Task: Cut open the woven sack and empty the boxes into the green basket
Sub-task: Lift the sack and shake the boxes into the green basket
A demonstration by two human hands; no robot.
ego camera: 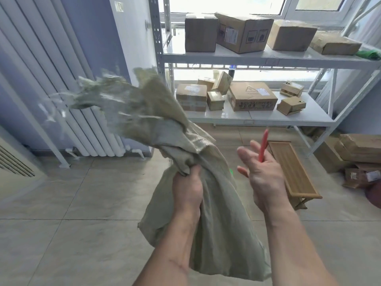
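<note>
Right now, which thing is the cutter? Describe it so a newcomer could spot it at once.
Start at the grey-green sack gripped at its neck by the left hand. Just right of it is the right hand, with a thin rod sticking up from its fingers. It is the only red thing among brown boxes and pale floor.

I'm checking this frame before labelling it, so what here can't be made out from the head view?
- Sack contents: hidden by its cloth, gripped at the neck by the left hand.
- Sack's frayed top: motion-blurred.
- Red tool in the right hand: its lower end hidden by the palm; blade not discernible.
- Green basket: not identifiable.
- Box labels on the shelf: too small.
</note>
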